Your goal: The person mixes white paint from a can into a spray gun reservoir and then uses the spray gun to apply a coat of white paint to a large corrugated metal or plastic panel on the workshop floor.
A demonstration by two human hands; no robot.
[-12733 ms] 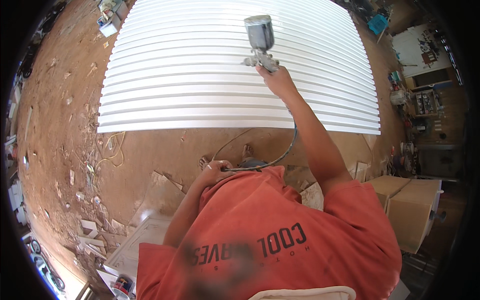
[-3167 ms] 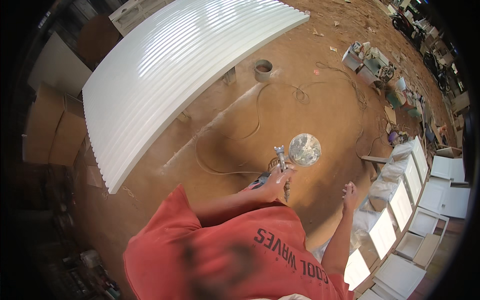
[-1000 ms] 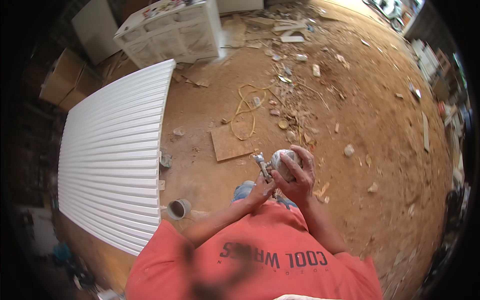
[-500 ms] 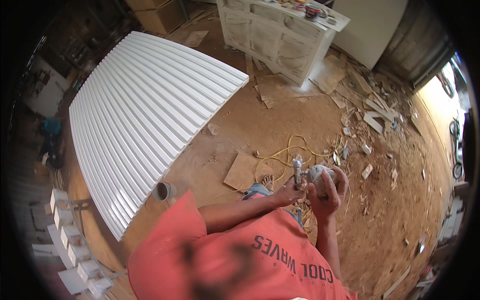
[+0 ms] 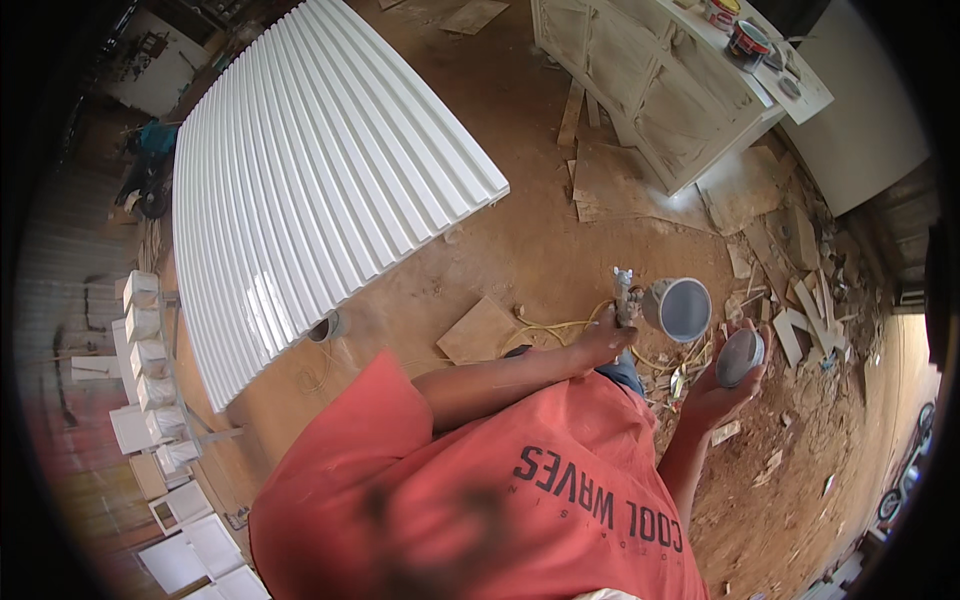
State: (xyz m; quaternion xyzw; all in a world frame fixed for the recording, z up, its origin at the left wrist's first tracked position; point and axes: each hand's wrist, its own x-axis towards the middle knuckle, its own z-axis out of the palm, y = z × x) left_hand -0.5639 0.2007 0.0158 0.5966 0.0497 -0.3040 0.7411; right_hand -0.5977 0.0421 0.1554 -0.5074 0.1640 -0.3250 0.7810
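My left hand [image 5: 606, 338] is closed round the handle of a paint spray gun [image 5: 627, 297], held in front of my body. Attached to the gun is a grey cup [image 5: 686, 309], its round mouth uncovered and showing a grey inside. To the right of the cup, my right hand [image 5: 712, 398] holds a round cup lid [image 5: 740, 358] between thumb and fingers, apart from the cup. A yellow hose [image 5: 545, 327] lies on the ground behind the left hand.
A large ribbed white panel [image 5: 330, 170] lies at the left, a bucket [image 5: 326, 327] partly under its edge. White blocks [image 5: 150, 350] line the far left. A paint-smeared cabinet [image 5: 640, 80] with paint tins [image 5: 748, 45] stands at the back. Wood scraps [image 5: 800, 310] litter the right ground.
The lid has come off the spray gun's cup, and my right hand has moved right with it. The cup's open mouth now shows. The view has shifted.
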